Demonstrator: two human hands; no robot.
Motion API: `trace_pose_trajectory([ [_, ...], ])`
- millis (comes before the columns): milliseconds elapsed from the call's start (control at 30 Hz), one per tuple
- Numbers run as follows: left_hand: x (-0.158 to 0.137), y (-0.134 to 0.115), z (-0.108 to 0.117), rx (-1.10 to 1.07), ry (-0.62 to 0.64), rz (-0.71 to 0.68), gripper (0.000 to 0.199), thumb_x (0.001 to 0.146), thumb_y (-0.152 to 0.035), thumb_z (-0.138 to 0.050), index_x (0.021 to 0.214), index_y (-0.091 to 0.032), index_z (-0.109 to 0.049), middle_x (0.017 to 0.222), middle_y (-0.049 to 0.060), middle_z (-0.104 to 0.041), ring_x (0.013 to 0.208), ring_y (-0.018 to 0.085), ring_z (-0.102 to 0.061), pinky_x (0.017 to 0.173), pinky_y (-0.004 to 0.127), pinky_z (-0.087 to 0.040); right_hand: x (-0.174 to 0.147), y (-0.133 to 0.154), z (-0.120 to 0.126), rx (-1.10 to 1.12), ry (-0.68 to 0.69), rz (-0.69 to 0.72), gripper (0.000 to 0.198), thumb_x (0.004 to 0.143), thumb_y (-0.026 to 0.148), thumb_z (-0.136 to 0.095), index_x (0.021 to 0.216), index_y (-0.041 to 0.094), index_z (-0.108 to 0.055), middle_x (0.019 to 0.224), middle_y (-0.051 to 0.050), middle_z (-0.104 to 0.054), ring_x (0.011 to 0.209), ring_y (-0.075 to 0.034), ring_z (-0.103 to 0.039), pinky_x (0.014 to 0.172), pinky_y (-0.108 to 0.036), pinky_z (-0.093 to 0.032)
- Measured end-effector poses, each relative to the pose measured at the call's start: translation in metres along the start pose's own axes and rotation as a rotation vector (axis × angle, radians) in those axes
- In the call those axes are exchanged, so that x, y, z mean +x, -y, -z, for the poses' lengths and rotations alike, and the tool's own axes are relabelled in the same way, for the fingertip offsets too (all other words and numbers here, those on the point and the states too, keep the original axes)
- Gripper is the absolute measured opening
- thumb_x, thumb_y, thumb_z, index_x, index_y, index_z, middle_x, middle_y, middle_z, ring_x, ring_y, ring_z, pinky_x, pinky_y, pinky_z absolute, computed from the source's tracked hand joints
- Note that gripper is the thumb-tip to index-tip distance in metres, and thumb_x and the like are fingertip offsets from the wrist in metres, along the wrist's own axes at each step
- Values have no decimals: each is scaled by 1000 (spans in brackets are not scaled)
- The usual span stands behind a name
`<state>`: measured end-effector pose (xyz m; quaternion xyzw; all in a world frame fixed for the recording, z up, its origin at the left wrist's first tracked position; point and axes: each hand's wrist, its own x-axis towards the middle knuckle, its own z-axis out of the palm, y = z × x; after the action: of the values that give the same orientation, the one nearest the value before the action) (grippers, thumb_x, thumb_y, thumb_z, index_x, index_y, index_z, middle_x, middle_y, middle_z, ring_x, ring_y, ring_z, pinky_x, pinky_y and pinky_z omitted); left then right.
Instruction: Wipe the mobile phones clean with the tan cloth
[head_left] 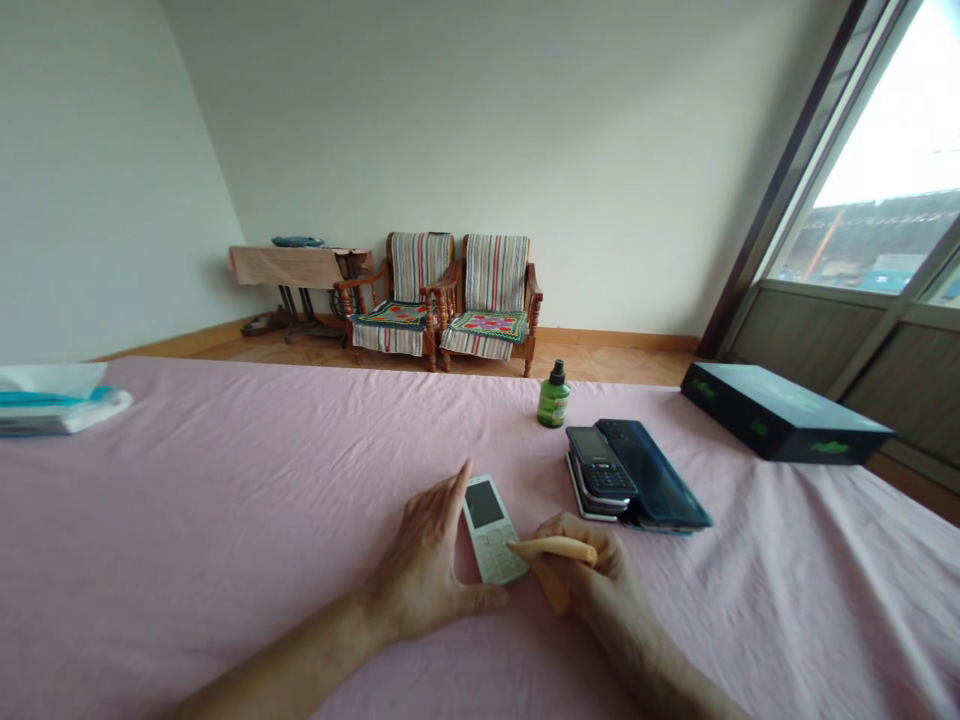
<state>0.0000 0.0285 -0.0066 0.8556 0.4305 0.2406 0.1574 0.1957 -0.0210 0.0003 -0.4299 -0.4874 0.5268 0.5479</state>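
Observation:
A white keypad mobile phone (493, 538) lies face up on the pink cloth, its dark screen toward the far end. My left hand (424, 560) steadies it, fingers along its left edge and thumb at its near edge. My right hand (600, 580) is closed around a folded yellow-orange cloth (559, 547). A pointed tip of that cloth reaches over the phone's keypad on the right side. Part of the cloth hangs below my fingers.
A black keypad phone (602, 465) tops a small stack, against a large dark smartphone (652, 470). Behind stands a green spray bottle (553, 398). A black box (784, 410) sits at right, a tissue pack (64, 400) at far left. Two chairs (487, 290) stand beyond the pink-covered surface (247, 480).

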Motion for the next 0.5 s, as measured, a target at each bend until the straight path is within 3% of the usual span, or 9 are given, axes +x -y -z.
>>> trace_pose_trajectory([
  [233,2,-4,-3,9,-29,53,129,51,-50,-84,150,-20,-7,141,20,-42,126,40,-42,101,56,-34,0,2,0,-31,-13,-20,31,73,39,-70,58,16,-57,41,8,-39,40,-5,-29,42,-22,-19],
  [500,2,1,0,15,-19,-28,129,51,-40,-84,150,-24,-4,139,17,-41,125,39,-40,102,57,-32,1,3,2,-32,-58,-45,22,70,34,-63,58,16,-59,44,6,-44,41,-7,-34,41,-20,-24],
])
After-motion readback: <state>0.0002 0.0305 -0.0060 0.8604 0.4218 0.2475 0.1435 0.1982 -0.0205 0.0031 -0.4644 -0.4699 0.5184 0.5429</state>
